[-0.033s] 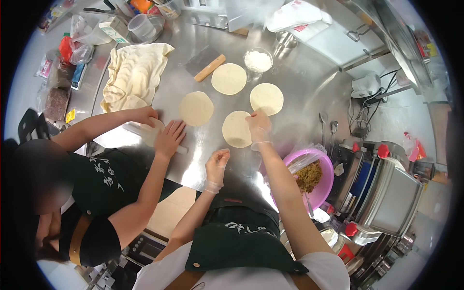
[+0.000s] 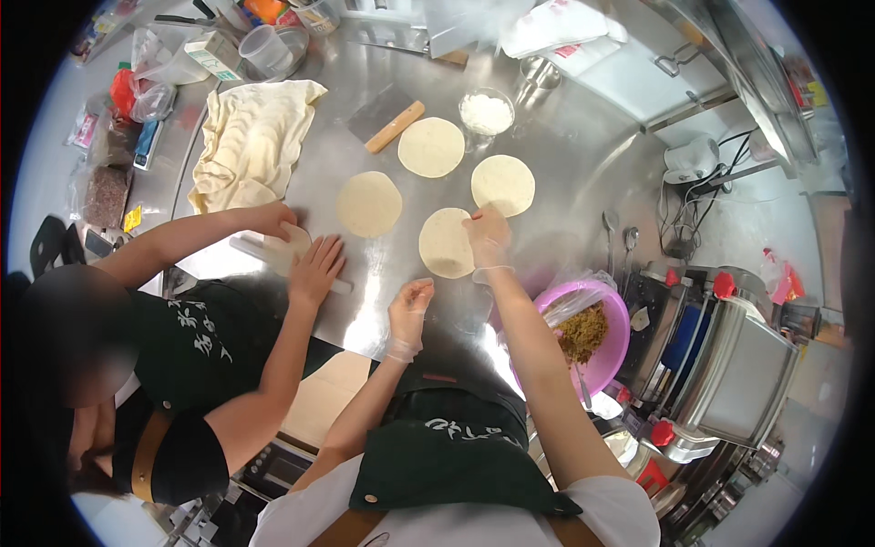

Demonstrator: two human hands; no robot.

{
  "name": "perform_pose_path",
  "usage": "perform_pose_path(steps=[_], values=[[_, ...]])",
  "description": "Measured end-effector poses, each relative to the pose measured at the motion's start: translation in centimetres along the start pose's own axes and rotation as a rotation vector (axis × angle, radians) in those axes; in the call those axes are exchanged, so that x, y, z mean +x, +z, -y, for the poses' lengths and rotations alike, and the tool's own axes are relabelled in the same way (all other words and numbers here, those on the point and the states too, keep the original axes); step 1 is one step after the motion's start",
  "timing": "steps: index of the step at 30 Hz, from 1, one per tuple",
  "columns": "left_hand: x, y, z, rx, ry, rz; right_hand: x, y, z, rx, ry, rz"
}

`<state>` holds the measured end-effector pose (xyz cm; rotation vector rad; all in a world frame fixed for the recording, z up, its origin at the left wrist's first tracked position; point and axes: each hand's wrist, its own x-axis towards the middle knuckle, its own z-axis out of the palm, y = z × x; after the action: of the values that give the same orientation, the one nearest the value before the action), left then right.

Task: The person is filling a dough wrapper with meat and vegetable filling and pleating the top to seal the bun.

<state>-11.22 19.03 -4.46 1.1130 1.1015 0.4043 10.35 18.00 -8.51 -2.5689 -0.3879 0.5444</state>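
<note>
Four flat dough rounds are already laid out on the steel counter [image 2: 565, 173]. The nearest dough round [image 2: 444, 244] is being touched at its right edge by the gloved right hand [image 2: 486, 235], fingers spread flat, nothing gripped. The gloved left hand [image 2: 409, 312] is hovering nearer the body, loosely curled and holding nothing. None appears filled yet; the filling waits in the pink bowl [image 2: 609, 351], lower right of that grip. To the left, a rolling pin [image 2: 283, 260] is being worked by a co-worker's hands.
</note>
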Motion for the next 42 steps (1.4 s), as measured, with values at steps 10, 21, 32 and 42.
perform_pose_path(steps=[10,21,32,42], values=[[2.2,1.8,0.0,-0.303,-0.191,0.021,-1.4,-1.1,0.2,0.009,-0.076,0.254],[1.8,0.5,2.7,-0.923,-0.319,0.305,-15.6,-14.5,2.8,0.615,-0.415,0.434],[-5.2,5.6,-1.4,-1.004,-0.464,0.654,-21.6,-21.1,-15.9,-0.116,-0.165,-0.509],[-8.3,10.0,0.5,-0.773,-0.653,0.968,-24.9,-13.4,-24.4,-0.704,-0.08,-0.374]])
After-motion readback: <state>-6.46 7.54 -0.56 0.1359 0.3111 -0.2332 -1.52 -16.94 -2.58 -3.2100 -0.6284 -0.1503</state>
